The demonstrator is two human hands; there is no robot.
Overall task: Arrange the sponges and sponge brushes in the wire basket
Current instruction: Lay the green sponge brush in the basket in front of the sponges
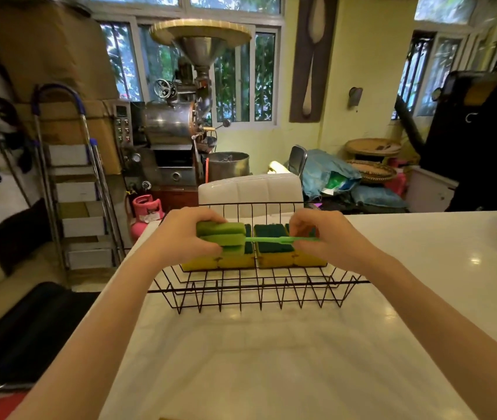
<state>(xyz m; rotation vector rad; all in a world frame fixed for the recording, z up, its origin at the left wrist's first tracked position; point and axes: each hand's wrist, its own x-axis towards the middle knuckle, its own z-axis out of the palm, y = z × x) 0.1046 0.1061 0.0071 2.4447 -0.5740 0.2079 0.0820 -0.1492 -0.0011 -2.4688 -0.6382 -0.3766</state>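
- The left hand (180,234) is clasping the sponge brush (226,237) by its green foam head, fingers curled tight;
- the right hand (326,237) is pinching the brush handle at 3 o'clock;
- yellow sponges (274,256) are lying in the wire basket (256,292), under the brush.

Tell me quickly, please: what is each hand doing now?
Left hand: closed on the foam head of the sponge brush.
Right hand: closed on the brush's handle, over the basket.
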